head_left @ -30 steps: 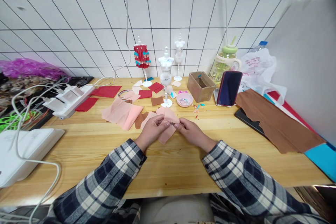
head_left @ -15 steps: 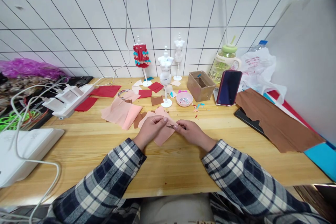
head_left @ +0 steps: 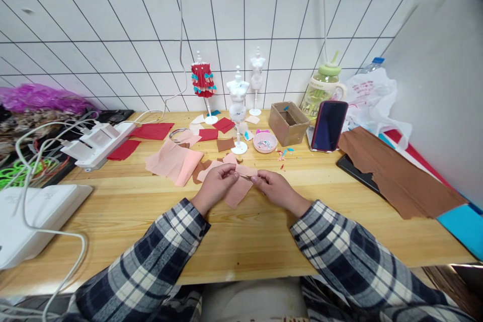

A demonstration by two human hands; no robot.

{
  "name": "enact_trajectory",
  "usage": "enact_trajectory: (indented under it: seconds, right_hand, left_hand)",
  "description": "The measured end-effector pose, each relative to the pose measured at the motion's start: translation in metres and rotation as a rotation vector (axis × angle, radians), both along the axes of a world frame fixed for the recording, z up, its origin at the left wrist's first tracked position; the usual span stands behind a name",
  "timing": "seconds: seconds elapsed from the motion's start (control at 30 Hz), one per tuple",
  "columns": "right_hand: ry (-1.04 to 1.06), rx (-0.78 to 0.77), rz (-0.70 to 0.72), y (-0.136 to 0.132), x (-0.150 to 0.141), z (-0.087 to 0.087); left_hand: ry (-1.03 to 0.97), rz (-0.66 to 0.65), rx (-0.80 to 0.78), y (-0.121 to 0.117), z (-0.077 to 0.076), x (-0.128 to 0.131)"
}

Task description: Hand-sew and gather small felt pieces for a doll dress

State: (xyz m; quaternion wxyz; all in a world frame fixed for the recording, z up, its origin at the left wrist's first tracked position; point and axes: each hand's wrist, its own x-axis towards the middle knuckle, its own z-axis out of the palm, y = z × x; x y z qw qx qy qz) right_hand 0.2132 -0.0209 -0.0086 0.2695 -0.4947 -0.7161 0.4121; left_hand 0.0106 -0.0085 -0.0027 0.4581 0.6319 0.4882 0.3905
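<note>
My left hand point(head_left: 217, 185) and my right hand point(head_left: 274, 188) meet over the wooden table point(head_left: 124, 216), both pinching a small piece of pink felt point(head_left: 238, 188) between them. A thin dark tool, too small to name, shows at my right fingertips against the felt. Larger pink felt sheets point(head_left: 175, 161) and brown scraps lie just beyond my left hand. A white mini mannequin point(head_left: 237, 105) stands right behind the hands, with a red-dressed mannequin point(head_left: 203, 83) and another white one further back.
A cardboard box point(head_left: 289, 123), pink bead dish point(head_left: 265, 142), propped phone point(head_left: 329, 126), green-lidded bottle point(head_left: 320, 91) and brown sheet point(head_left: 396, 171) sit to the right. Red felt pieces point(head_left: 153, 132), a power strip point(head_left: 98, 143) and cables lie left.
The pink felt has been turned and drawn down a little between my fingers; both hands stay close together at the same spot.
</note>
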Motion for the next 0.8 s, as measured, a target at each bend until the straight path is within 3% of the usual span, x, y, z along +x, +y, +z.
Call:
enact_trajectory:
  seconds: [0.17, 0.43, 0.8]
  right_hand:
    - [-0.032, 0.011, 0.000, 0.0000, 0.0007, -0.0019]
    - [0.014, 0.012, 0.006, 0.0005, 0.0008, -0.0050]
    - [0.020, -0.011, -0.006, 0.0010, 0.0000, -0.0022]
  left_hand:
    - [0.072, -0.027, 0.042, -0.0022, 0.0054, -0.0007]
    - [-0.010, -0.077, 0.024, -0.0040, 0.0071, 0.0034]
    - [0.096, 0.019, 0.024, -0.0035, 0.0103, 0.0028]
